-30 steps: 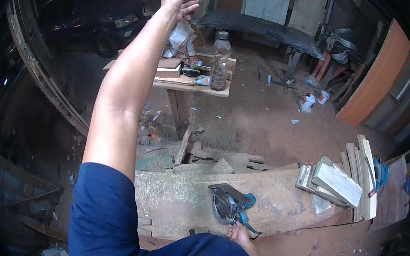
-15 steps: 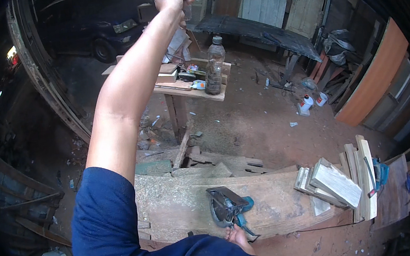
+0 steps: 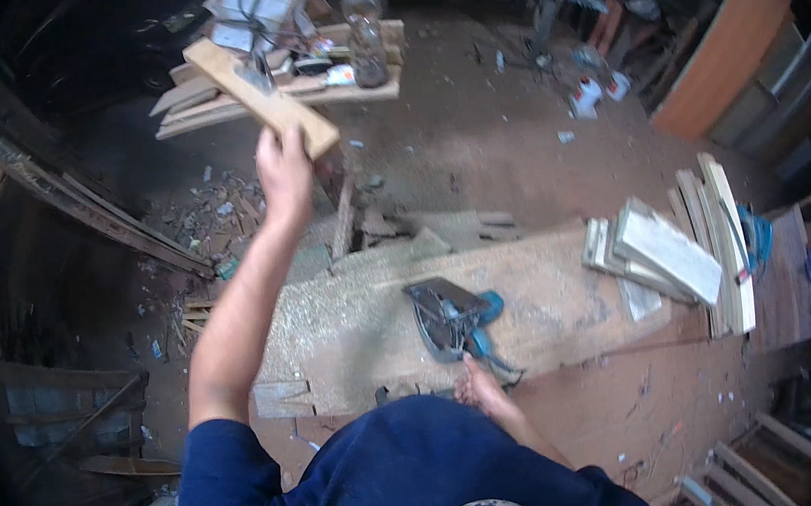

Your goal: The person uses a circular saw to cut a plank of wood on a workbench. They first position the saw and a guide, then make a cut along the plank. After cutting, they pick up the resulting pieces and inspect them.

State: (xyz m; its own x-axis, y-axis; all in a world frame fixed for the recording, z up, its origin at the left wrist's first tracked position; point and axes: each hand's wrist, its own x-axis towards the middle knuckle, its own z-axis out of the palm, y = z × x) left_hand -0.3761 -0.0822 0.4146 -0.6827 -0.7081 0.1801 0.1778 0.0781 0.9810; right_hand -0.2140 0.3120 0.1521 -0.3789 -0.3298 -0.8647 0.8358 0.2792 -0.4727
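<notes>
One wooden block [image 3: 261, 103], pale and narrow, is held up in the air, slanting from upper left to lower right across the view of a small side table [image 3: 379, 90]. The left hand [image 3: 284, 164] pinches it near its lower right end, thumb and fingers closed about the edge, so most of the block's length stretches beyond the hand, forward and to the left. The left arm reaches forward, its elbow slightly bent. Lower down, the right hand [image 3: 479, 387] is at the near end of a blue and black power tool [image 3: 445, 303], its fingers partly curled; whether they grip it, I cannot tell. The tool sits on a broad wooden bench [image 3: 547, 283], with stacked boards [image 3: 667, 250] to its right.
</notes>
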